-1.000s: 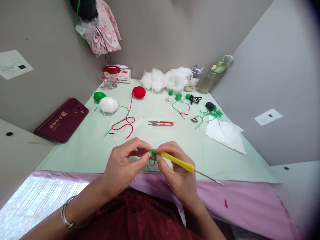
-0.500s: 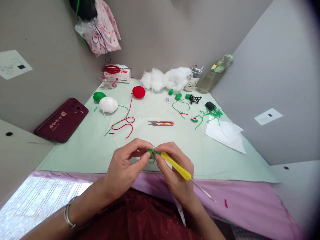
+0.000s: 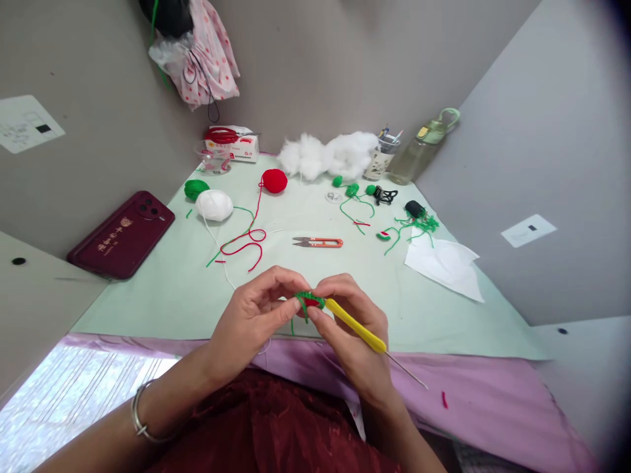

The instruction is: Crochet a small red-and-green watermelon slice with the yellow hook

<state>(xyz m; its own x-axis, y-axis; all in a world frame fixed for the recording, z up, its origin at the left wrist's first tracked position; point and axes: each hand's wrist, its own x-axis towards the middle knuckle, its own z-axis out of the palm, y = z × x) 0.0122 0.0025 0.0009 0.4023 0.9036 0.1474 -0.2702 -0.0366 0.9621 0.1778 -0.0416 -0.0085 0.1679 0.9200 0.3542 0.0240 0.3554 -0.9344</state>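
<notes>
Showing near to far, one moment of crochet work at a counter:
Left wrist: a metal bangle sits on the forearm, low in the view.
Left hand: fingertips pinched on the crochet piece, a small red patch edged in green, held just above the counter's near edge.
Right hand: closed on the crochet hook by its yellow handle; the bare metal end sticks out lower right, while the working end meets the crochet piece between the two hands.
Counter: pale green surface, with a purple cloth hanging along its near edge.
Middle zone: orange thread snips lie flat, well apart from the hands; loose red yarn loops to their left; white paper lies to the right.
Left edge: a dark red phone rests beside the counter.
Far zone: green yarn ball, white yarn ball and red yarn ball; white stuffing at the wall; a water bottle in the far right corner.
</notes>
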